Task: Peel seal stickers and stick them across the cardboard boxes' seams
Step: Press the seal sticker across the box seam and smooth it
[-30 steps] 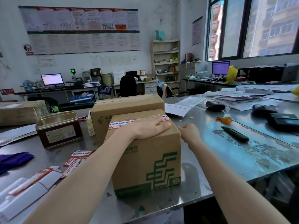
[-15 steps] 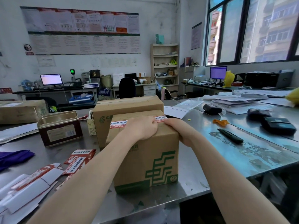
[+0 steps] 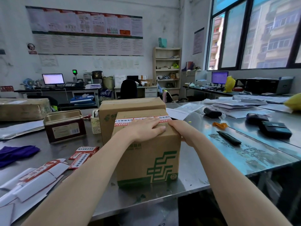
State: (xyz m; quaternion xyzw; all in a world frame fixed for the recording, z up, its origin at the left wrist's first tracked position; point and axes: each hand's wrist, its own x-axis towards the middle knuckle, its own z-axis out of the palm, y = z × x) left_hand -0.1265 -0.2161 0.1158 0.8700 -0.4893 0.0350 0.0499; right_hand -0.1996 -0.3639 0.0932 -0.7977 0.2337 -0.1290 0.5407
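Observation:
A small cardboard box (image 3: 146, 160) with a green logo stands near the steel table's front edge. A red-and-white seal sticker (image 3: 123, 121) runs across its top. My left hand (image 3: 146, 128) lies flat on the box top, fingers straight, pressing over the sticker. My right hand (image 3: 180, 129) rests on the box's top right edge, fingers bent over the corner beside the sticker's end. A bigger cardboard box (image 3: 130, 106) stands right behind. Loose seal stickers (image 3: 83, 154) and white backing sheets (image 3: 32, 181) lie at the left.
An open metal tin (image 3: 65, 126) stands left of the boxes, a purple cloth (image 3: 14, 153) at the far left. At the right lie a black pen (image 3: 228, 137), an orange piece (image 3: 220, 124), black devices (image 3: 275, 129) and stacked papers (image 3: 236, 106). Another brown parcel (image 3: 22, 108) sits at back left.
My right hand came from the table beside the box up onto its top right edge. My left hand slid along the sticker and now lies flat again.

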